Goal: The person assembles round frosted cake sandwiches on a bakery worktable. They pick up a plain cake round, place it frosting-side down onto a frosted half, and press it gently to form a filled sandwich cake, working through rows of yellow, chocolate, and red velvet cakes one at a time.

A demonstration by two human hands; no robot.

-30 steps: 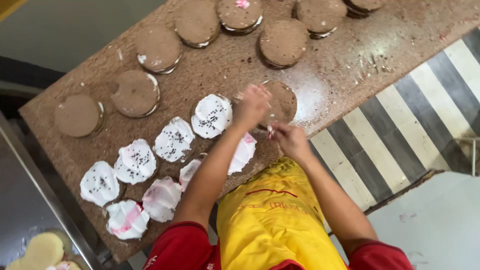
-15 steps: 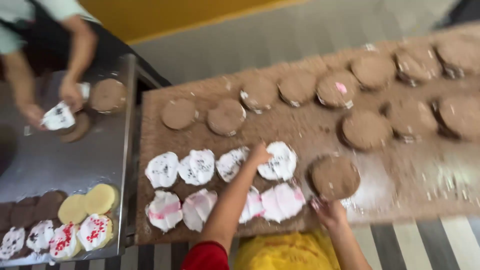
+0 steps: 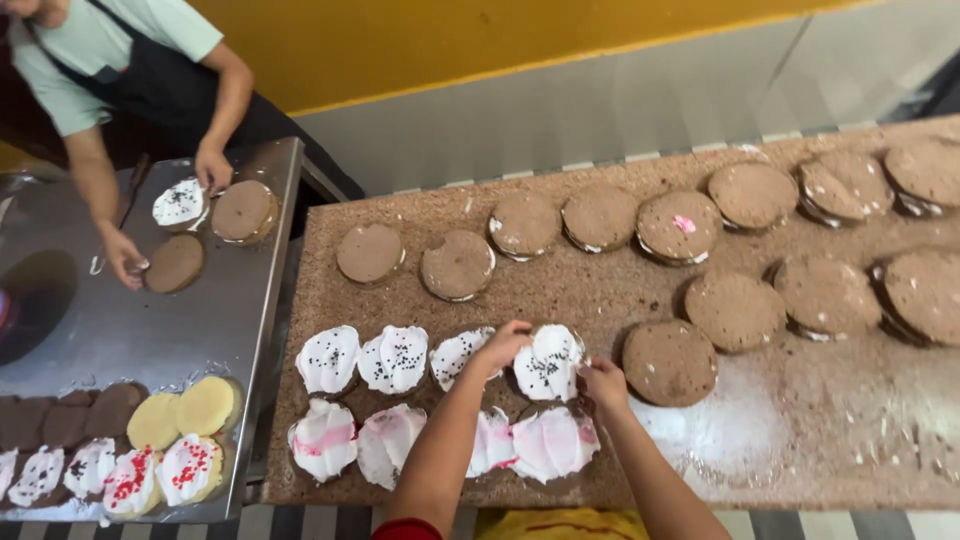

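Speckled brown stone counter (image 3: 620, 300) fills most of our view, set against a yellow wall with a grey lower band. We reach with our left hand (image 3: 503, 345) onto a white-iced round cake dotted with dark sprinkles (image 3: 551, 362), fingers curled over its left edge, while our right hand (image 3: 603, 383) pinches the same cake at its lower right rim; the cake sits in the near rows at the counter's front. Beside it to the left lie three more white-iced sprinkled cakes (image 3: 395, 359), and just in front a row of white cakes streaked with pink icing (image 3: 552, 441). A plain brown round cake (image 3: 670, 362) rests just right of our right hand, near a dusting of white powder. More bare brown cake rounds (image 3: 600, 217) line the far side of the counter. At left, another person in a dark apron (image 3: 150, 80) bends over a steel table (image 3: 180, 330), one hand on a brown round there. Yellow, brown and red-sprinkled cakes (image 3: 180, 410) sit at that table's near edge.
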